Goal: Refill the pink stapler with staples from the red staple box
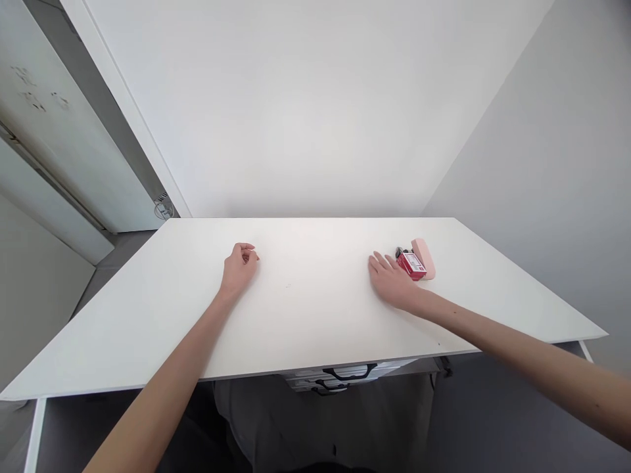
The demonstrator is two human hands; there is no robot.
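Observation:
My left hand (239, 268) rests on the white table (305, 315) left of centre, its fingers curled loosely into a fist with nothing visible in them. My right hand (392, 279) lies flat on the table at the right, fingers stretched out and slightly apart. Just beyond its fingertips sits a small red box (411, 265), with a pale pink oblong object (424, 257) right behind it and a small dark item (399, 252) at the box's left end. The right hand is beside the red box, close to it or just touching.
The table stands against a white wall, with a grey wall close on the right. A white door or panel (59, 151) leans at the left. Under the table's front edge, drawer fronts with black handles (340, 376) show.

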